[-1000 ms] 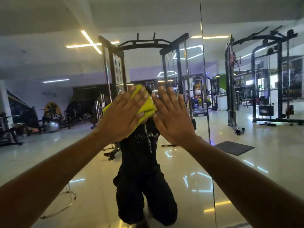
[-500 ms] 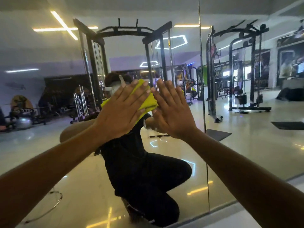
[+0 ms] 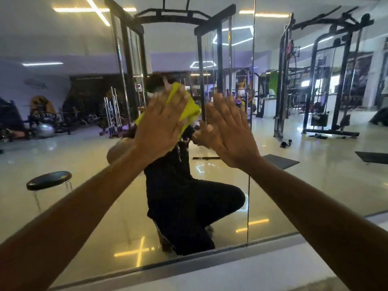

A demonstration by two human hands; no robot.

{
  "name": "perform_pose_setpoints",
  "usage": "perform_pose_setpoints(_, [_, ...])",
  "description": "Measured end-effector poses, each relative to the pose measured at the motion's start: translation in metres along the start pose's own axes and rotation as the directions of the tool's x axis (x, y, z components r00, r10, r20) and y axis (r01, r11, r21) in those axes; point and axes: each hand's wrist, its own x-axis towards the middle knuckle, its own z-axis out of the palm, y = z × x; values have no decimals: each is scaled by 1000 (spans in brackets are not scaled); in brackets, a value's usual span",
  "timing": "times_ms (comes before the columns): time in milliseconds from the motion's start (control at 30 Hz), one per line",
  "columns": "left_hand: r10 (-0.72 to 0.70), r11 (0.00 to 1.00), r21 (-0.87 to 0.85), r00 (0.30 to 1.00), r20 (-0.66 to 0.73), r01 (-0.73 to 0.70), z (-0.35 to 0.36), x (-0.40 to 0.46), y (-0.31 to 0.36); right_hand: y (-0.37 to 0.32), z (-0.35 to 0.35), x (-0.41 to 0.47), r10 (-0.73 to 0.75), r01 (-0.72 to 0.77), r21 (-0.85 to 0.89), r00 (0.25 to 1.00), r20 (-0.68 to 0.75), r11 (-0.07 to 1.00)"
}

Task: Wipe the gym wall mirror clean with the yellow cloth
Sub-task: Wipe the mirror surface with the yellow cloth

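No brand or label on the yellow cloth [image 3: 186,111] can be read; some mirrored lettering on a round board far left in the reflection is too blurred to make out.

My left hand [image 3: 161,124] lies flat with straight fingers, pressing the cloth against the gym wall mirror [image 3: 315,185] at about head height. The cloth is soft, folded and crumpled, showing past my fingers on the right side. My right hand [image 3: 228,131] is spread wide, palm flat on the bare glass just beside the cloth, holding nothing.

A vertical seam [image 3: 251,122] between two mirror panels runs just right of my right hand. A grey ledge [image 3: 189,267] runs along the mirror's lower edge.

Reflected: a crouching figure in black clothing behind my hands, a black cable frame [image 3: 130,59], a round black padded stool [image 3: 49,180] on chrome legs, a dark floor mat [image 3: 281,161], glossy pale floor tiles.
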Motion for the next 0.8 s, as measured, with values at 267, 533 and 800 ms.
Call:
perform_pose_setpoints(267, [167,983,66,982,82,-173,-11,3,-7,20,-2,-30,-17,18,-16,997,81,1000])
perform_pose_setpoints(533, [495,847,51,821,285,-529,42,-70,67,31,1,-30,4,-3,-14,999,45,1000])
perform_pose_setpoints(800, [137,985,106,991,1,-136,-3,11,11,24,5,-18,-57,58,-14,997,45,998])
